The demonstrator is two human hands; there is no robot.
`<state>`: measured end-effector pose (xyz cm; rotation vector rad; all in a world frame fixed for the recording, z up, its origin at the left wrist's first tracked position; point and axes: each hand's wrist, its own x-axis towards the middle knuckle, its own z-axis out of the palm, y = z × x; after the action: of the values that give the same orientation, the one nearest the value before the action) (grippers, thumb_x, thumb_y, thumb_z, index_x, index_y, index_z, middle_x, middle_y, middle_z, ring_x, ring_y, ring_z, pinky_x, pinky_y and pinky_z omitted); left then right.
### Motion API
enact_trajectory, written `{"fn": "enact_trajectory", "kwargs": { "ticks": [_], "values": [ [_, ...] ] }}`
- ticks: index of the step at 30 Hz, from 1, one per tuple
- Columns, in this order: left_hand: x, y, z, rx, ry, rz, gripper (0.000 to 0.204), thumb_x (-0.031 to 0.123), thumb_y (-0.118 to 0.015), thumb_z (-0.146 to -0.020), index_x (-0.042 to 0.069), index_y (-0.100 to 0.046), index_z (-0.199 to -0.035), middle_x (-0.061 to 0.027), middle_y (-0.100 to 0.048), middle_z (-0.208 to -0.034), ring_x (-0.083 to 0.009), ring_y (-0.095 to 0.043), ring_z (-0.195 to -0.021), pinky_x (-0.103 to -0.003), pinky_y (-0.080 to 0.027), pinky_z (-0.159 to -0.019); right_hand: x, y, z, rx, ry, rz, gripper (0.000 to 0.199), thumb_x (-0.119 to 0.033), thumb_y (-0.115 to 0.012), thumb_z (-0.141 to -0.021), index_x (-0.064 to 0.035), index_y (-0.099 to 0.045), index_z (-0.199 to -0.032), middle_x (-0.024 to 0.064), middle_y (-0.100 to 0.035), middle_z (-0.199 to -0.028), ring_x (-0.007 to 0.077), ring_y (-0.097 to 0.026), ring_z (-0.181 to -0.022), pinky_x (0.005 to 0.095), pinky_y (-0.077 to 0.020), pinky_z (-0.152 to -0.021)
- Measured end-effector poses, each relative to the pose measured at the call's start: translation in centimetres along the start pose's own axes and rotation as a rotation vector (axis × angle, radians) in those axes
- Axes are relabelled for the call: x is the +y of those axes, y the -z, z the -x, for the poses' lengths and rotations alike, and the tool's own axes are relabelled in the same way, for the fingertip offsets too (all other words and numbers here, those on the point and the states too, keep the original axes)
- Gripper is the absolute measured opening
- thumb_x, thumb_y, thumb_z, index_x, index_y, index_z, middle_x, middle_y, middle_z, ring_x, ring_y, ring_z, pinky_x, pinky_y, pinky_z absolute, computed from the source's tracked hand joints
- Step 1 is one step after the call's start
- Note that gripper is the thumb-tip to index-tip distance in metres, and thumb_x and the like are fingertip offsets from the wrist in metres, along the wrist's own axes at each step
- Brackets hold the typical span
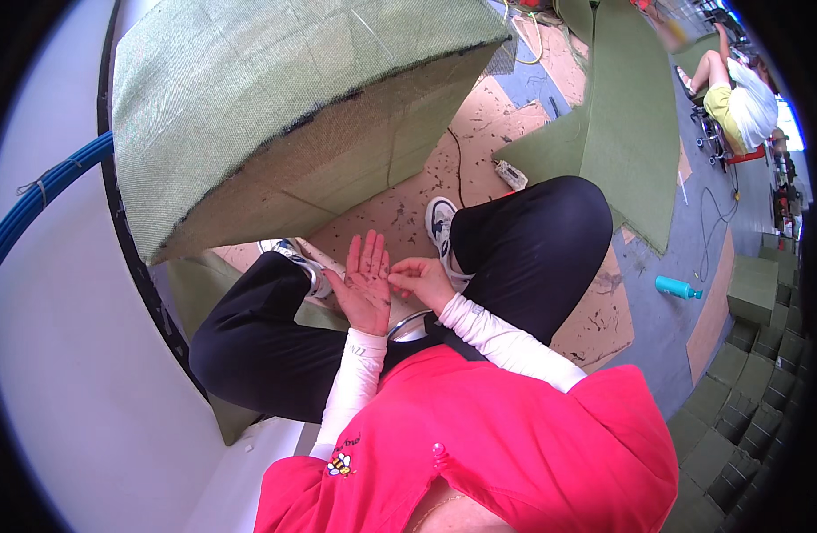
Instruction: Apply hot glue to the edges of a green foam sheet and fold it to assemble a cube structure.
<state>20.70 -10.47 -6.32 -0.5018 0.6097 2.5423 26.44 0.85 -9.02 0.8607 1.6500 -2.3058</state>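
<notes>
The left hand (366, 284) is raised palm-up, fingers spread open and flecked with dark specks. The right hand (419, 279) curls beside it, fingertips pinched against the left palm's edge. Both hover over the knees, below the green felt-covered foam block (275, 107).

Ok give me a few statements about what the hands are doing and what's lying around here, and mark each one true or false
1. The left hand is held open, palm up. True.
2. The right hand grips the teal bottle. False: the bottle lies on the floor well to the right; the right fingers touch the left palm.
3. Dark specks dot the left palm. True.
4. A large green carpet piece is raised ahead of the knees. True.
5. The person wears a blue top. False: the top is red with white sleeves.
</notes>
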Motion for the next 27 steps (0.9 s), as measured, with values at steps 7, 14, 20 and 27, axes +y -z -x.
{"fn": "enact_trajectory", "kwargs": {
  "ticks": [7, 14, 20, 27],
  "values": [
    [-1.5, 1.3, 0.3, -0.138, 0.069, -0.297, 0.082, 0.063, -0.021, -0.09, -0.003, -0.027, -0.138, -0.0217, -0.03, -0.143, -0.0312, -0.027, -0.135, -0.04, -0.02, -0.111, 0.7, 0.0, 0.2, 0.091, -0.037, 0.083, 0.011, -0.009, -0.069, -0.077, -0.0005, -0.063, -0.078, 0.0046, -0.063, -0.069, 0.0089, -0.058, -0.062, 0.0229, -0.0467, -0.054],
    [-1.4, 1.9, 0.1, -0.159, 0.006, -0.333, 0.073, 0.057, -0.018, -0.094, -0.002, -0.035, -0.134, -0.02, -0.036, -0.14, -0.0302, -0.032, -0.132, -0.04, -0.022, -0.11, 2.4, -0.6, -0.7, 0.032, 0.002, 0.019, 0.016, -0.015, -0.058, -0.088, -0.0013, -0.065, -0.083, 0.0058, -0.064, -0.071, 0.0121, -0.061, -0.061, 0.0254, -0.0508, -0.054],
    [-2.1, 0.7, 0.4, -0.174, -0.048, -0.579, 0.067, 0.053, -0.019, -0.096, -0.001, -0.037, -0.133, -0.0176, -0.039, -0.138, -0.0289, -0.034, -0.13, -0.04, -0.023, -0.109, 1.4, -0.1, -0.4, 0.036, 0.095, 0.256, 0.02, -0.017, -0.056, -0.087, -0.0008, -0.066, -0.081, 0.0069, -0.064, -0.067, 0.0135, -0.061, -0.058, 0.027, -0.0486, -0.05],
    [-0.8, 2.0, -0.6, 0.113, -0.186, -0.727, 0.048, 0.034, -0.03, -0.099, -0.004, -0.045, -0.125, -0.0183, -0.049, -0.127, -0.0255, -0.048, -0.118, -0.038, -0.035, -0.102, -0.3, -0.7, -0.8, 0.209, 0.014, -0.153, 0.018, -0.02, -0.052, -0.09, -0.0068, -0.057, -0.079, 0.0015, -0.055, -0.065, 0.0121, -0.054, -0.056, 0.0255, -0.0436, -0.05]
  ]
}}
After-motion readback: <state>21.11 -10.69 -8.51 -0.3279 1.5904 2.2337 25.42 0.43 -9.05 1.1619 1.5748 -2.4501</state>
